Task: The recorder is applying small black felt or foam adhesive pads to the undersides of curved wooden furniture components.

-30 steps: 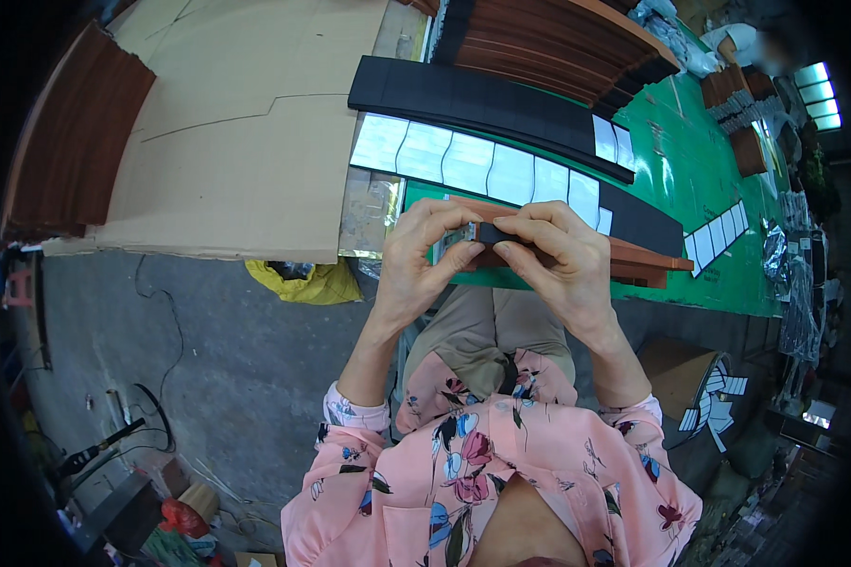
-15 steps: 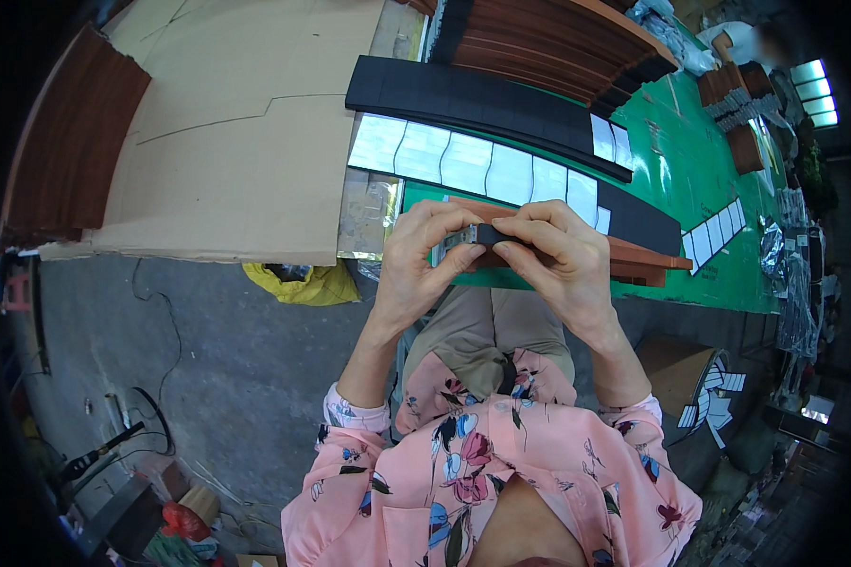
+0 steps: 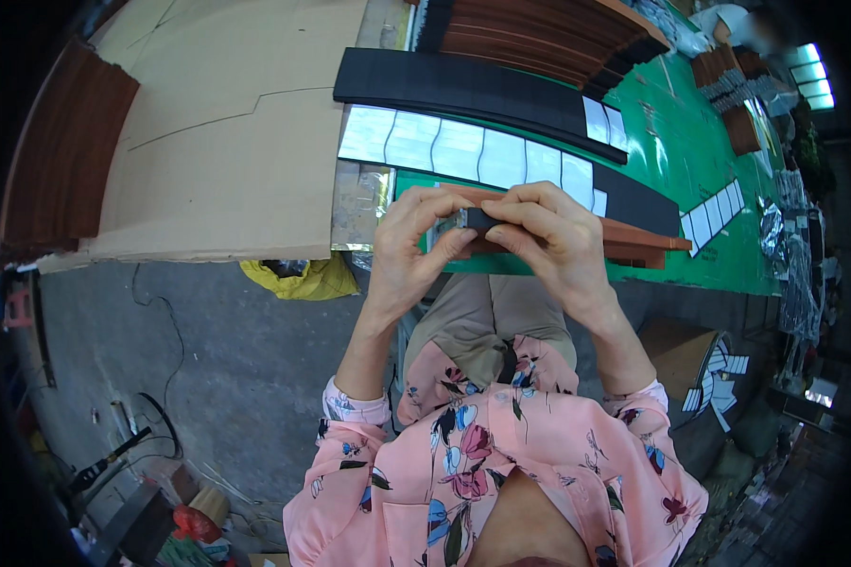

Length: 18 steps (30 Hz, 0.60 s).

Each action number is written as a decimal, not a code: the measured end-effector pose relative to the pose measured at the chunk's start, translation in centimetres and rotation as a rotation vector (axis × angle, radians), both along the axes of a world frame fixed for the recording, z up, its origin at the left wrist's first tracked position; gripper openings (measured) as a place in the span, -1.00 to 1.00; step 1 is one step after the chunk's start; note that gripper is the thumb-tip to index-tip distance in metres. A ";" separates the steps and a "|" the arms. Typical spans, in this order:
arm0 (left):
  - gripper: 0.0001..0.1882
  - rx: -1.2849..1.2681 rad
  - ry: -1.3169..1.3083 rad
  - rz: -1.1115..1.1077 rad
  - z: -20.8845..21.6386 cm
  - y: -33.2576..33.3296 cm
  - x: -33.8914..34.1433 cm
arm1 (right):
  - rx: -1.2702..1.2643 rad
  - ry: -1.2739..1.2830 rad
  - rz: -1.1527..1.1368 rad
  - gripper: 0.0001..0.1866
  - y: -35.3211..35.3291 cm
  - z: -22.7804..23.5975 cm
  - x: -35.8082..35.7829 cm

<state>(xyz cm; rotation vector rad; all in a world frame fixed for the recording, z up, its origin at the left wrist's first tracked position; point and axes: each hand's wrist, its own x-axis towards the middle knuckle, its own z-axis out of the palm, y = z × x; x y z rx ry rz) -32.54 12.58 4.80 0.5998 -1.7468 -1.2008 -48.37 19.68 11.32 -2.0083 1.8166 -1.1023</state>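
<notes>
Both hands meet over the near edge of the green-covered table. Between their fingertips is a small black block-like piece [image 3: 479,219] with a greyish left end; its exact kind is unclear. My left hand [image 3: 408,248] pinches its left side with thumb and forefinger. My right hand [image 3: 560,244] grips the other side, fingers bent and thumb beneath. Just behind and below the hands lie reddish-brown wood-grain slats [image 3: 633,248], partly hidden by them. Beyond these is a dark strip [image 3: 633,198] bearing a row of white rectangular labels [image 3: 454,153].
A long black panel [image 3: 463,92] and a stack of brown slats [image 3: 548,42] lie farther back. Cardboard [image 3: 236,142] covers the table's left, with brown boards [image 3: 66,156] there. A yellow bag [image 3: 303,280] sits below the edge. Another person [image 3: 728,21] is at far right.
Both hands, still pinching the black piece, sit slightly higher and farther left in the picture. The table has shifted a little the same way; the grip looks much the same.
</notes>
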 end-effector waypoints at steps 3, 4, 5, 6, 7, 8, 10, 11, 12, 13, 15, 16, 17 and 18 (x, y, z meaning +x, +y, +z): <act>-0.73 -0.026 0.005 0.000 -0.2 -0.1 0.1 | 0.001 -0.111 0.041 -0.67 0.6 0.3 -0.4; -0.74 -0.038 -0.012 0.001 0.0 -0.2 0.1 | -0.027 -0.098 -0.016 -0.66 0.9 -0.1 -0.8; -0.75 -0.051 -0.026 -0.002 0.1 -0.2 0.0 | -0.056 -0.083 -0.077 -0.65 1.2 -0.4 -1.1; -0.75 -0.056 -0.024 -0.012 0.2 -0.2 -0.1 | -0.083 0.015 -0.065 -0.66 1.3 -0.6 -1.5; -0.75 -0.058 -0.006 -0.001 0.1 -0.2 -0.3 | -0.088 0.017 -0.075 -0.66 1.5 -0.5 -1.4; -0.75 -0.059 0.010 0.011 0.0 -0.1 -0.3 | -0.093 0.074 -0.040 -0.68 1.6 -0.6 -1.1; -0.71 -0.196 0.003 0.027 -0.4 -0.3 -0.5 | -0.153 0.178 -0.003 -0.70 1.6 -0.9 -0.7; -0.67 -0.324 0.004 0.044 -0.6 -0.5 -0.9 | -0.156 0.186 -0.024 -0.70 1.7 -1.0 -0.8; -0.67 -0.329 0.016 0.022 -0.7 -0.4 -1.0 | -0.188 0.226 -0.032 -0.69 1.8 -1.2 -0.8; -0.67 -0.398 -0.060 0.069 -0.6 0.0 -0.9 | -0.219 0.267 -0.041 -0.69 1.9 -1.3 -0.8; -0.67 -0.468 -0.114 0.086 -0.7 0.5 -0.6 | -0.265 0.287 -0.057 -0.73 1.9 -1.8 -0.4; -0.67 -0.494 -0.133 0.132 -1.2 0.5 -0.4 | -0.268 0.289 -0.067 -0.73 2.0 -1.5 -0.1; -0.66 -0.522 -0.155 0.185 -1.4 0.7 -0.2 | -0.273 0.287 -0.071 -0.73 2.0 -1.5 0.2; -0.66 -0.530 -0.141 0.163 -1.3 0.8 -0.4 | -0.272 0.253 -0.066 -0.68 2.0 -1.5 0.2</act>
